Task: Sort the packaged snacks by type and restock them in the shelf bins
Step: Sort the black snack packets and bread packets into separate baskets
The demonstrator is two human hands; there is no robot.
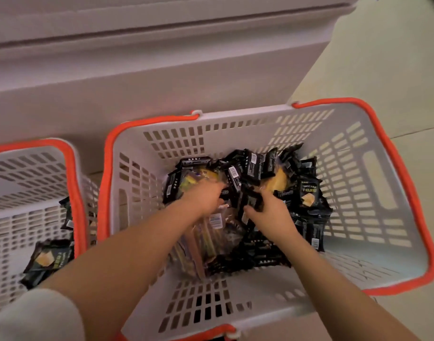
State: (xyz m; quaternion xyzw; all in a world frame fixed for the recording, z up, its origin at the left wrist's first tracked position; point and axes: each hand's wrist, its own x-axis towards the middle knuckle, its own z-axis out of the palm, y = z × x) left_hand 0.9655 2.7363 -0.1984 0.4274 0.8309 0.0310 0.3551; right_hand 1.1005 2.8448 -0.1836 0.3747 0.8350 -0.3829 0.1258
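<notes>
A large white basket with an orange rim (pixel 405 183) holds a heap of black snack packets (pixel 309 193) mixed with clear yellowish packets (pixel 211 237). Both my hands reach down into the heap. My left hand (pixel 206 196) digs among the packets with its fingers curled; motion blur hides whether it holds one. My right hand (pixel 267 210) grips a small black packet (pixel 253 201) between thumb and fingers. A second white basket with an orange rim (pixel 77 183) stands to the left with a few black packets (pixel 48 259) in it.
A pale cabinet or chest (pixel 161 57) rises right behind both baskets. Light floor (pixel 395 57) lies to the right of the large basket. My pale sleeve (pixel 34 318) shows at the bottom left.
</notes>
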